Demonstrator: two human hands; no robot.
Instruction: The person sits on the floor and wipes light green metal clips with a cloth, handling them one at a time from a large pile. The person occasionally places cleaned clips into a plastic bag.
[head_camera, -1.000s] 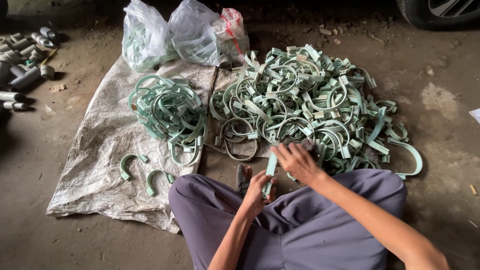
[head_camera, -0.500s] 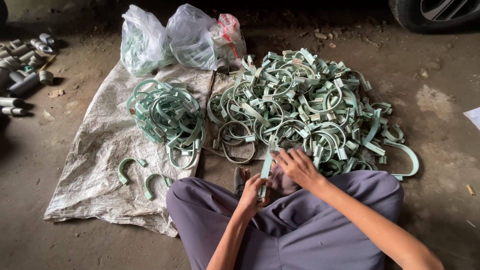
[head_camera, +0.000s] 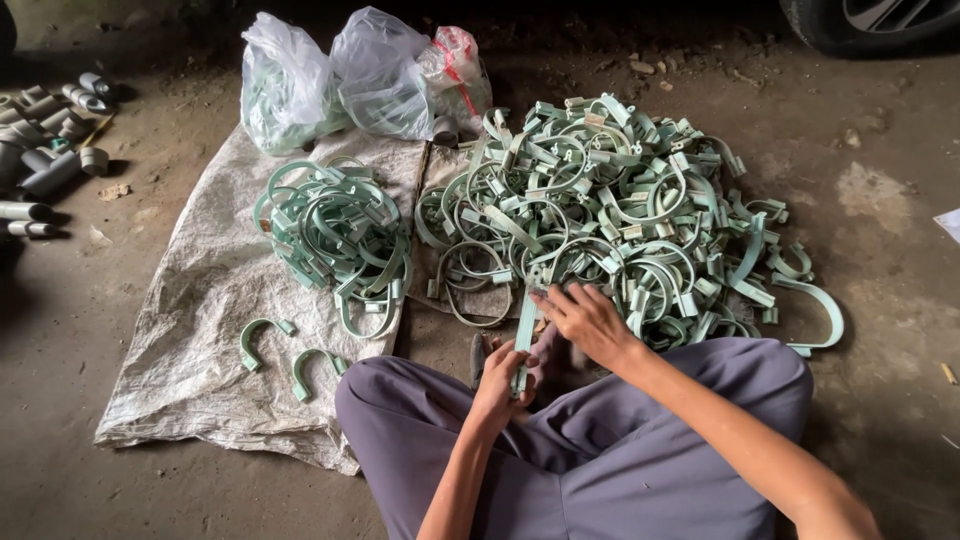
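I sit cross-legged in grey-purple trousers on the ground. My left hand (head_camera: 497, 375) grips the lower end of a pale green plastic strap clamp (head_camera: 525, 325) held upright. My right hand (head_camera: 588, 322) pinches its upper part, right at the front edge of a big loose heap of the same green clamps (head_camera: 610, 205). A smaller, tidier pile of clamps (head_camera: 335, 232) lies to the left on a grey woven sack (head_camera: 190, 340). Two single curved clamps (head_camera: 262, 336) lie on the sack near my left knee.
Clear plastic bags (head_camera: 350, 75) stuffed with green parts stand behind the piles. Short grey pipe pieces (head_camera: 45, 165) lie at the far left. A vehicle tyre (head_camera: 880, 20) shows at the top right. The floor is dirty concrete.
Both hands have drawn one clamp out of the heap's front edge and now hold it more upright between them. The view shifted slightly.
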